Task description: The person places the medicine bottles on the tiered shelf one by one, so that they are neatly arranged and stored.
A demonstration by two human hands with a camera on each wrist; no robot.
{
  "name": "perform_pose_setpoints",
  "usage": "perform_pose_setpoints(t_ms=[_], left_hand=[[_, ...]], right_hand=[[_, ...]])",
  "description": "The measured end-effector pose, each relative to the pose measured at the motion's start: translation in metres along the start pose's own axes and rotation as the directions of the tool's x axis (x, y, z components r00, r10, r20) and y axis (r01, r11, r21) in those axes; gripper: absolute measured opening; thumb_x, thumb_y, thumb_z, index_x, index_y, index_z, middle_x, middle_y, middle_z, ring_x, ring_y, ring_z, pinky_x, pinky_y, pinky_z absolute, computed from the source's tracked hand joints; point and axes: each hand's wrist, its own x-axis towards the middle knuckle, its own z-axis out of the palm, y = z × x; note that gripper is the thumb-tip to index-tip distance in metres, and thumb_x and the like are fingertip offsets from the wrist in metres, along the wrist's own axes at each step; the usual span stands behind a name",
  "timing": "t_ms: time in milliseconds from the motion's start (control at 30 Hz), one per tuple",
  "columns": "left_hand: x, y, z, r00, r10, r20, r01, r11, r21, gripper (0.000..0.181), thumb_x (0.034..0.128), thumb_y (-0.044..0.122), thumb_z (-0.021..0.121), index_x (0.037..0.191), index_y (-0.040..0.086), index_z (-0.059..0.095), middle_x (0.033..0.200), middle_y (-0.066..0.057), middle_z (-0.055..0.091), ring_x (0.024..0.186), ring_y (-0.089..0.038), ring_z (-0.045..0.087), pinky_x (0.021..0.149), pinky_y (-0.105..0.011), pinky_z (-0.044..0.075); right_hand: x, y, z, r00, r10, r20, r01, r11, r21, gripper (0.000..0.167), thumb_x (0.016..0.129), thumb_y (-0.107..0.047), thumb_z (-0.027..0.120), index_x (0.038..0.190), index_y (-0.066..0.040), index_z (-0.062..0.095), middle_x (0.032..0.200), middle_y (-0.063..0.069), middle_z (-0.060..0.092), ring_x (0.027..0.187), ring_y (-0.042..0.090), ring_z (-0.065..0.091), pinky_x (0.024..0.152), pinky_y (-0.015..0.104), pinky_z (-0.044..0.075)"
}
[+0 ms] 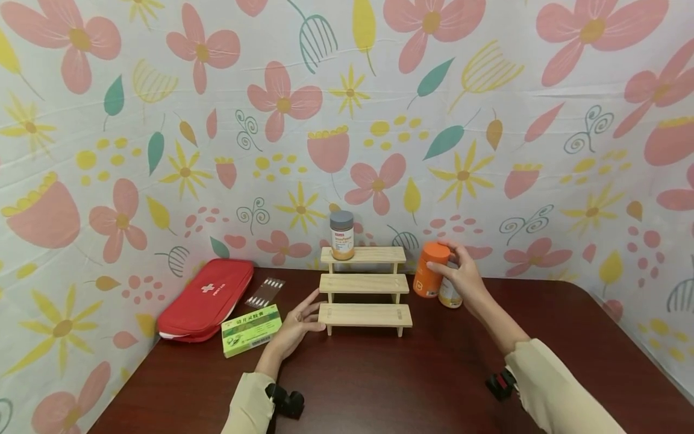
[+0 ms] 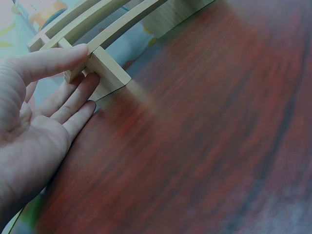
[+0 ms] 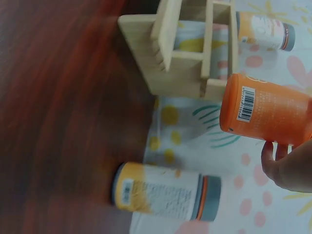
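Observation:
My right hand (image 1: 462, 272) grips an orange bottle (image 1: 427, 277) near its orange cap, and the bottle is slightly tilted. In the right wrist view the orange bottle (image 3: 265, 109) hangs off the table, its base towards the wooden stand. Behind it, partly hidden in the head view, a white and yellow bottle (image 1: 450, 295) with a grey cap stands on the table. My left hand (image 1: 295, 325) holds the left end of a three-step wooden stand (image 1: 364, 313), thumb and fingers on either side of the step's end (image 2: 97, 58). A grey-capped bottle (image 1: 342, 236) stands on the top step, at its left.
Left of the stand lie a green and yellow medicine box (image 1: 251, 330), a clear pack of small white items (image 1: 265, 292) and a red first aid pouch (image 1: 208, 298). Behind the dark wooden table (image 1: 412, 386) hangs a flowered cloth (image 1: 282, 181).

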Motion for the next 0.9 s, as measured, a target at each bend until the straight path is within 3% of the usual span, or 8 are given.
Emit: perform_pose_setpoints(t_ms=[100,167,233,300,400,733,900], left_hand=[[0.001,0.001,0.000,1.000,-0.005,0.001,0.005,1.000,-0.001,0.087,0.0864,0.003,0.069,0.156,0.030,0.025,0.152,-0.017,0.042,0.123,-0.024,0.056,0.108,-0.043,0.039],[0.001,0.001,0.000,1.000,-0.009,-0.001,0.009,1.000,0.000,0.087,0.0863,0.003,0.069,0.156,0.030,0.025,0.151,-0.017,0.042,0.123,-0.023,0.056,0.108,-0.042,0.039],[0.002,0.000,0.000,1.000,-0.008,-0.003,0.008,1.000,0.003,0.087,0.0863,0.002,0.069,0.156,0.030,0.025,0.151,-0.017,0.042,0.122,-0.023,0.056,0.108,-0.042,0.040],[0.003,0.000,0.000,1.000,-0.007,-0.001,0.007,1.000,0.000,0.087,0.0860,0.001,0.069,0.156,0.030,0.025,0.151,-0.017,0.042,0.122,-0.024,0.056,0.108,-0.042,0.039],[0.003,0.000,-0.001,1.000,-0.006,0.010,0.006,1.000,0.000,0.087,0.0863,0.002,0.069,0.155,0.031,0.025,0.152,-0.017,0.042,0.123,-0.023,0.056,0.108,-0.042,0.039],[0.003,-0.001,0.002,1.000,-0.016,0.013,0.016,1.000,0.003,0.087,0.0863,0.004,0.070,0.156,0.030,0.025,0.153,-0.017,0.040,0.123,-0.024,0.056,0.106,-0.040,0.041],[0.002,-0.003,-0.001,1.000,-0.013,-0.007,0.013,1.000,0.006,0.087,0.0858,0.004,0.070,0.155,0.032,0.026,0.152,-0.015,0.042,0.122,-0.023,0.057,0.104,-0.038,0.043]], right_hand=[[0.006,-0.008,0.006,1.000,-0.011,0.013,0.010,1.000,0.008,0.068,0.095,-0.024,0.063,0.152,-0.012,0.028,0.140,0.020,0.045,0.106,0.019,0.051,0.075,0.031,0.045],[0.009,-0.013,0.011,0.999,-0.023,0.027,0.022,0.999,0.025,0.068,0.095,-0.024,0.063,0.152,-0.012,0.028,0.139,0.019,0.046,0.102,0.013,0.052,0.072,0.027,0.045],[0.011,-0.018,0.017,0.998,-0.038,0.048,0.035,0.997,0.066,0.068,0.096,-0.022,0.062,0.152,-0.012,0.027,0.141,0.019,0.044,0.106,0.016,0.054,0.079,0.030,0.049],[0.015,-0.023,0.022,0.997,-0.057,0.053,0.052,0.994,0.095,0.067,0.095,-0.020,0.063,0.152,-0.011,0.027,0.143,0.021,0.042,0.118,0.025,0.054,0.094,0.039,0.049],[0.021,-0.029,0.028,0.996,-0.074,0.046,0.069,0.991,0.118,0.067,0.095,-0.017,0.063,0.151,-0.008,0.028,0.145,0.024,0.040,0.131,0.038,0.045,0.108,0.053,0.038],[0.039,-0.048,0.036,0.995,-0.089,0.051,0.087,0.995,0.051,0.069,0.092,-0.022,0.068,0.151,-0.013,0.033,0.148,0.017,0.040,0.137,0.037,0.038,0.107,0.057,0.038],[0.051,-0.053,0.046,0.996,-0.077,0.034,0.074,0.995,0.069,0.068,0.091,-0.019,0.068,0.150,-0.011,0.034,0.149,0.018,0.039,0.138,0.037,0.038,0.108,0.054,0.039]])
